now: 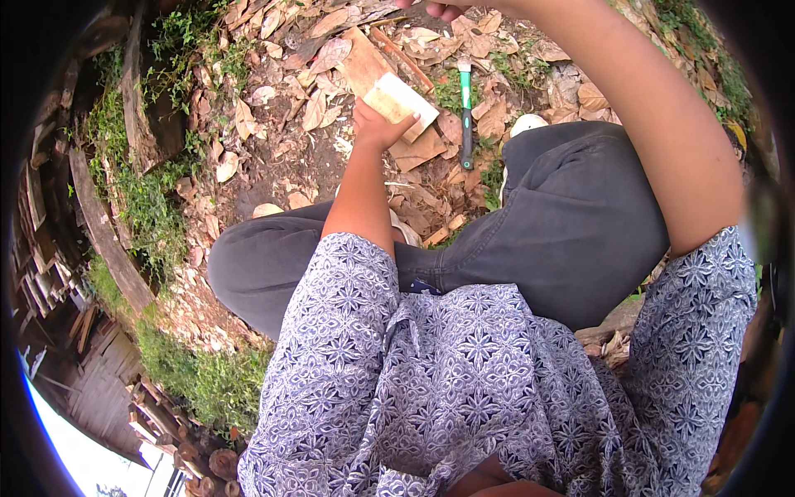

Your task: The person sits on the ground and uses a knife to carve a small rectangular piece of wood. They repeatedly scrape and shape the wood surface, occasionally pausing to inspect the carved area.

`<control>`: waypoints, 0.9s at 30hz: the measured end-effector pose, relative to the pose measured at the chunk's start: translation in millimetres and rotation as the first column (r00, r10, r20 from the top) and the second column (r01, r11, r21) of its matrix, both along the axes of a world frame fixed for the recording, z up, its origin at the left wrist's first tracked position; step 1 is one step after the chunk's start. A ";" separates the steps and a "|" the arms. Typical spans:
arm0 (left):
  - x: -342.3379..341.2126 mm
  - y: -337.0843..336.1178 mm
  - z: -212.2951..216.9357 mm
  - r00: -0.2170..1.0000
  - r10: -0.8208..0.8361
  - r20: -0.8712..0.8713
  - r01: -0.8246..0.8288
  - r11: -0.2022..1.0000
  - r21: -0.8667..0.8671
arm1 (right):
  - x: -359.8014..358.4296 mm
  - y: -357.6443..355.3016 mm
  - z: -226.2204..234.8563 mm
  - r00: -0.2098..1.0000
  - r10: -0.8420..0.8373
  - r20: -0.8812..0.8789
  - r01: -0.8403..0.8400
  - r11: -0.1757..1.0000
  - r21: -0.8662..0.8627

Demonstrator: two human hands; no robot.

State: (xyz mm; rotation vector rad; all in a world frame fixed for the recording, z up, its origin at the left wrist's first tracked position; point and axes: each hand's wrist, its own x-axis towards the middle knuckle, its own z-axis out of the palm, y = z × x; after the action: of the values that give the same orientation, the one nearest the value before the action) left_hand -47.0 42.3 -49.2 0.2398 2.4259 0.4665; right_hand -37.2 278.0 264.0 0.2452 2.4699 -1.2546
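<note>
We grip a pale wood block (401,103) in our left hand (377,126), held out above the leaf-strewn ground (273,157), its face looking uncut, while our right hand (443,8) is raised at the frame's top, its grasp unreadable, and the hammer (466,112) lies untouched just beyond the block.

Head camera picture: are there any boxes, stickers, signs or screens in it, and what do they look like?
None: no package, label, sign or screen shows.
Nearest to one is the plain pale wood block, flat and rectangular, held in the left hand, with no marking to be seen.
A hammer with a green and black handle lies on the dry leaves beside it; any sticker on it is too small to tell.
</note>
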 end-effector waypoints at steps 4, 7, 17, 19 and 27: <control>44.2 14.8 -41.3 0.823 0.567 0.017 -0.564 0.815 0.133 | 8.6 -2.8 -6.8 0.997 0.082 0.002 -0.082 0.995 0.051; 56.4 16.1 -51.7 0.748 0.661 -0.053 -0.644 0.743 0.180 | 34.0 -8.4 -17.8 0.999 0.013 0.038 -0.016 0.998 0.060; 61.7 36.1 -50.5 0.795 0.538 -0.280 -0.494 0.843 0.213 | 86.7 5.5 -116.6 0.978 0.204 0.039 -0.206 0.934 0.292; 58.3 31.3 -48.6 0.801 0.529 -0.282 -0.475 0.847 0.241 | 83.7 -2.7 -112.5 0.966 0.244 0.082 -0.257 0.913 0.317; 56.2 30.2 -54.6 0.807 0.554 -0.204 -0.500 0.826 0.261 | 65.9 -32.9 -149.0 0.952 0.124 0.281 -0.213 0.925 0.315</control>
State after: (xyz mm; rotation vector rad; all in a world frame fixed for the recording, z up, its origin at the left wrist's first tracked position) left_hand 9.1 72.5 -103.8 -0.3365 2.7058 0.9816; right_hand 28.7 245.1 115.0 0.2557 2.4065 -0.6686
